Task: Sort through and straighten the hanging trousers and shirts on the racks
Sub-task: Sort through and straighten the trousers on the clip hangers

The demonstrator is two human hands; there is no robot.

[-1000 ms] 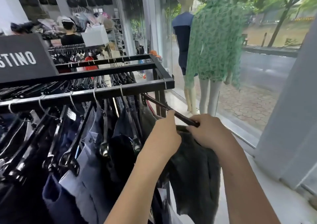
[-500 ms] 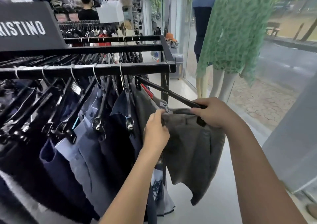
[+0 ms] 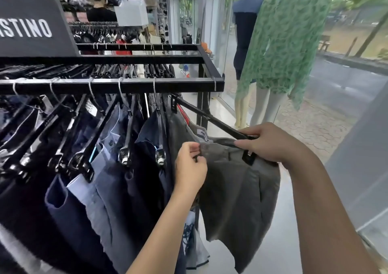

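Straightening of the end garment on a trouser rack. A pair of grey shorts [image 3: 241, 189] hung at the window end of the black rack rail [image 3: 113, 85], swung outward on its black clip hanger [image 3: 210, 119]. The right hand [image 3: 270, 143] was closed round the hanger's outer end, just above the clip [image 3: 248, 157]. The left hand [image 3: 190, 166] pinched the waistband's near edge; the two hands stood apart along the waistband. The near edge appeared to sit free of its clip, though blur made this uncertain. The step in hand was probably re-seating the waistband. The next move called for drawing the fabric taut, securing it, and swinging the hanger back beside the navy trousers [image 3: 151, 139].
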